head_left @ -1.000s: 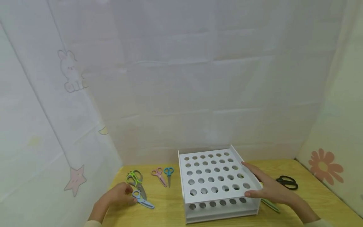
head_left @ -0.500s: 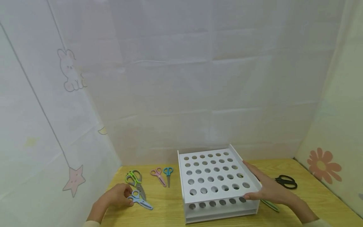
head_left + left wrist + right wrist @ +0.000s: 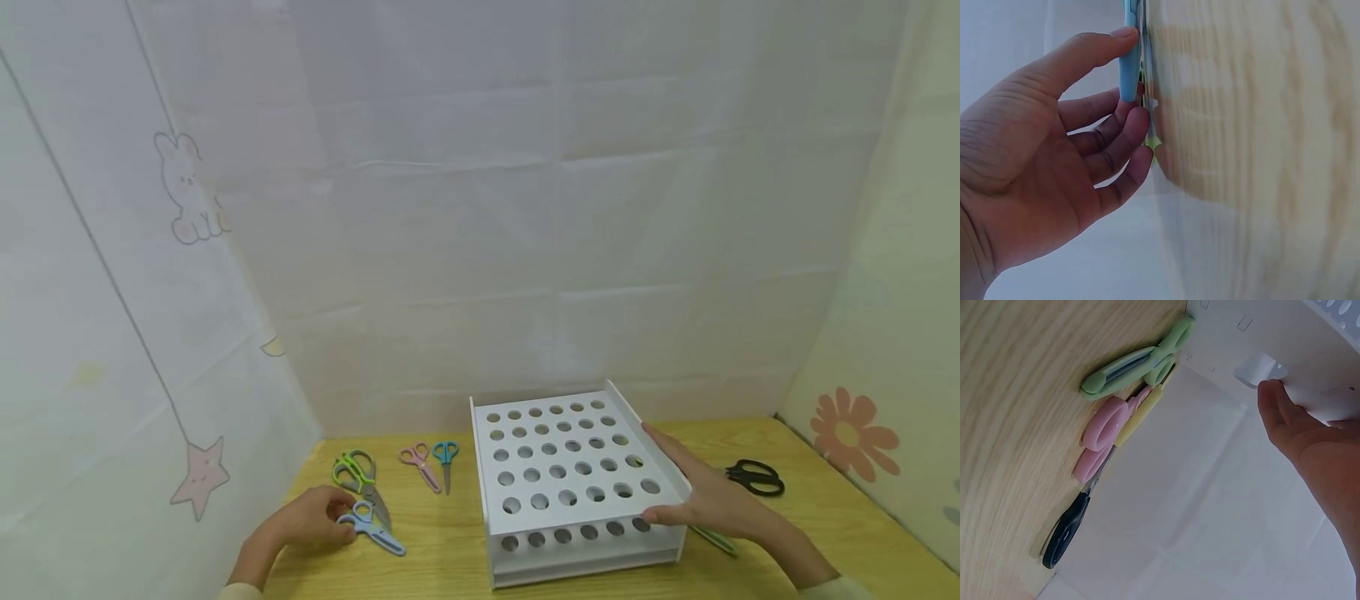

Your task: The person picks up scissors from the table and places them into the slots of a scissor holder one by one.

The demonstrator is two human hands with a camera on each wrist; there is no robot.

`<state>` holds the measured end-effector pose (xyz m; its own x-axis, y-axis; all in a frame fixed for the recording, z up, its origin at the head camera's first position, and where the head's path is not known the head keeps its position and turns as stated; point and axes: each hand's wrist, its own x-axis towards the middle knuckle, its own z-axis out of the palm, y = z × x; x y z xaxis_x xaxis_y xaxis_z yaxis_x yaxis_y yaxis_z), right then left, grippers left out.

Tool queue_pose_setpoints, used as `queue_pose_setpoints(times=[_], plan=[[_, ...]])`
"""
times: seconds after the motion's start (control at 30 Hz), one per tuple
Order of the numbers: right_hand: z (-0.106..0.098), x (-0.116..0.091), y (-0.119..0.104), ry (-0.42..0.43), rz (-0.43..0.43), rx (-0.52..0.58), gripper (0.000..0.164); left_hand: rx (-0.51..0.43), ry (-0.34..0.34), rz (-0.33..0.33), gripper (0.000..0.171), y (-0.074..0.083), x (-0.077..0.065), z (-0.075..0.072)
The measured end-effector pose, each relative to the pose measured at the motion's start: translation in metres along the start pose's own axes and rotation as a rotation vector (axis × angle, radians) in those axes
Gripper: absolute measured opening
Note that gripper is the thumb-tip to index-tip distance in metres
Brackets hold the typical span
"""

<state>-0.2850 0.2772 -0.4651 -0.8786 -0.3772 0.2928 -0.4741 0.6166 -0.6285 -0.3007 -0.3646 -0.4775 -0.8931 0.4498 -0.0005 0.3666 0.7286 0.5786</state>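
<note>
My left hand [image 3: 318,515] pinches light blue scissors [image 3: 381,537] by the handle loops, blades pointing right and toward me. In the left wrist view the thumb lies on the blue scissors [image 3: 1129,78], with the fingers curled behind, close to the tabletop. Green-and-grey shears [image 3: 360,477] lie right behind them. My right hand [image 3: 712,496] holds the right side of a white rack [image 3: 543,525] with rows of round holes, thumb over its front corner. In the right wrist view the fingertips touch the side panel [image 3: 1210,337] beside a cutout.
Pink scissors [image 3: 422,467] and teal scissors [image 3: 446,458] lie left of the rack. To its right are black-handled scissors [image 3: 757,477] and green scissors [image 3: 1122,372], with another pink pair [image 3: 1105,428] between them. White wall sheets [image 3: 525,250] border the wooden table [image 3: 435,558].
My left hand has taken hold of the light blue scissors by the loops and drawn them slightly left. The right hand stays on the rack.
</note>
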Motion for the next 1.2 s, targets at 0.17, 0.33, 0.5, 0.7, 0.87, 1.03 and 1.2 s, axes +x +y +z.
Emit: queue_pose_setpoints(times=[0.17, 0.33, 0.5, 0.7, 0.87, 1.03, 1.2], plan=[[0.003, 0.0, 0.003, -0.002, -0.005, 0.017, 0.118, -0.057, 0.002, 0.033, 0.039, -0.007, -0.001, 0.002], [0.005, 0.001, 0.003, 0.004, -0.006, 0.028, 0.117, -0.092, 0.001, 0.069, 0.041, -0.015, -0.001, 0.002], [0.006, 0.002, 0.002, -0.002, 0.004, 0.035, 0.116, -0.219, -0.014, 0.087, 0.044, -0.02, -0.001, 0.002], [0.005, 0.001, 0.001, -0.003, 0.005, 0.031, 0.116, -0.473, -0.047, 0.045, 0.044, -0.018, -0.003, 0.0], [0.002, 0.0, 0.0, -0.003, -0.006, 0.032, 0.116, -0.556, -0.051, 0.013, 0.04, -0.013, -0.004, -0.003], [0.001, -0.001, 0.0, -0.007, -0.01, 0.045, 0.116, -0.531, -0.056, 0.025, 0.032, -0.009, 0.0, -0.004], [0.001, -0.001, 0.001, -0.011, -0.003, 0.041, 0.116, -0.5, -0.059, 0.041, 0.027, -0.003, 0.003, -0.004]])
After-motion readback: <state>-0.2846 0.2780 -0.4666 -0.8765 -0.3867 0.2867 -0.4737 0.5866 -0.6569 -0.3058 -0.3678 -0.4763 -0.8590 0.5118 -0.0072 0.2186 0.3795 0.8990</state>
